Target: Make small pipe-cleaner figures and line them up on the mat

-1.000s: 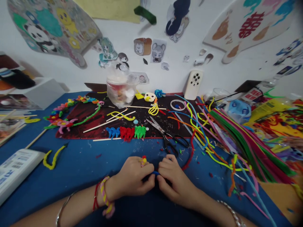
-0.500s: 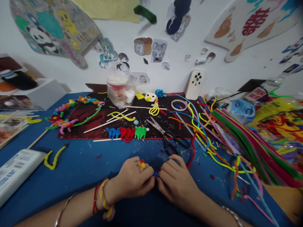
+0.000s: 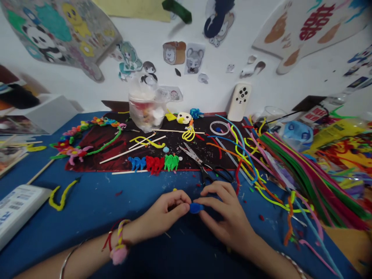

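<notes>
Two hands [image 3: 162, 213] [image 3: 228, 217], one pair of scissors [image 3: 194, 159].

Left hand [image 3: 161, 215] and right hand [image 3: 229, 217] bare; left wrist wears braided yellow-pink bracelet [image 3: 120, 236] with pink pompom [image 3: 119, 255], red cord [image 3: 108, 241], thin silver bangle [image 3: 67, 259]; right wrist wears silver chain bracelet [image 3: 292, 264].

White wall [image 3: 279, 91], panda paper cutout [image 3: 43, 38], blue desk [image 3: 87, 209], probably a white shelf [image 3: 55, 114]
</notes>
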A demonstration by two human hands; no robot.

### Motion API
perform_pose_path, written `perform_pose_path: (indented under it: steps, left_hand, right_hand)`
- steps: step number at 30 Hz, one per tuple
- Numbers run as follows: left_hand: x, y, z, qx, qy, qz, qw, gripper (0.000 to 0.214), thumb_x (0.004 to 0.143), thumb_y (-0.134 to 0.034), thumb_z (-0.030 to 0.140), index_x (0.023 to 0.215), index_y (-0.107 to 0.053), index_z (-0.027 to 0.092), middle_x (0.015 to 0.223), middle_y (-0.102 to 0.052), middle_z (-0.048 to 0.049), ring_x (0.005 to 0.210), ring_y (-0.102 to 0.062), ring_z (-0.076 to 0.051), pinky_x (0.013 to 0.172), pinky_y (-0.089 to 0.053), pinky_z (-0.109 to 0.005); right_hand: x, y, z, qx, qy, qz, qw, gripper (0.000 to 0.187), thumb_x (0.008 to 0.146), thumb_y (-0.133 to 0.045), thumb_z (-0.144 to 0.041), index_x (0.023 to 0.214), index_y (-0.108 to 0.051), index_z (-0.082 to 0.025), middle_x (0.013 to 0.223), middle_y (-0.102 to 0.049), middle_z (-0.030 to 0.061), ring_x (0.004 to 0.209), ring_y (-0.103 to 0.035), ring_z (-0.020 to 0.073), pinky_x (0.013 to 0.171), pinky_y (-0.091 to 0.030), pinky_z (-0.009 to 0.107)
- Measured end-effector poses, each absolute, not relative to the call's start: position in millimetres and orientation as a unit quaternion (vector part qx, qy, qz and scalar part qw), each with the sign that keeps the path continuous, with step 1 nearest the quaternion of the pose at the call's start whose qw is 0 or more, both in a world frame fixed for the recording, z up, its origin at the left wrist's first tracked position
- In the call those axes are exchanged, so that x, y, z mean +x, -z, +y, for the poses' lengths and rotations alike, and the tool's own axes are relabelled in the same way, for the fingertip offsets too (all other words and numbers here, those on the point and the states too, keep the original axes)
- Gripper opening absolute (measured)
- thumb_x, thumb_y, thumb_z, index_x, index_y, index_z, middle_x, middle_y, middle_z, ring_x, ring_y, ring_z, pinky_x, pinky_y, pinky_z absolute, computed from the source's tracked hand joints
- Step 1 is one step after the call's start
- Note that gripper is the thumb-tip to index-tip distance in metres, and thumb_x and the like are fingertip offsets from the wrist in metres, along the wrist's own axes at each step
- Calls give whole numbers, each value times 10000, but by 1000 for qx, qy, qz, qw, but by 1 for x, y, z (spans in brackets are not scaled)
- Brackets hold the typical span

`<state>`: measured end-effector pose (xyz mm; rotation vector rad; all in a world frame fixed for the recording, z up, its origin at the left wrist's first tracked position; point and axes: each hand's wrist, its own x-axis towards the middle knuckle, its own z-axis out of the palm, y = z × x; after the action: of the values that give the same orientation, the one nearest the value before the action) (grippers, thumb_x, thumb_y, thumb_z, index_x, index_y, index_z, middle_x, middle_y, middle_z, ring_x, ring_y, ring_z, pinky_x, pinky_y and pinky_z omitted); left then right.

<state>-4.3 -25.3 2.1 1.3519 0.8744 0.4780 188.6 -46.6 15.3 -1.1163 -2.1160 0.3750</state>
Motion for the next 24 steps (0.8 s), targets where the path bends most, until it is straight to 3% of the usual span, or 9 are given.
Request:
perform_pose_path:
  steps: [6,12,24]
  left_hand:
    - [-8,0,-21,573,-210,338,717,240,846,-473,391,846,-482,151,554,-311,83,476,-250,-51,438,-191,-181]
    - [-10,2,-19,536,-209,279,769,244,844,-485,387,854,-470,144,537,-321,86,445,-241,-40,416,-185,-173]
    - [-12,1,-18,499,-226,259,796,248,828,-512,382,827,-485,135,487,-330,89,412,-244,-41,409,-159,-196]
  right_hand:
    - [194,-20,-40,-415,-429,-734,324,109,804,-548,-219,847,-646,-201,942,-554,51,949,-493,179,873,-374,347]
    - [191,-12,-38,-380,-677,-554,302,150,769,-621,-319,759,-649,-172,887,-508,19,815,-485,127,734,-378,260]
    - [189,-5,-38,-363,-728,-492,311,181,727,-674,-351,776,-674,-176,858,-530,9,801,-464,126,717,-338,246]
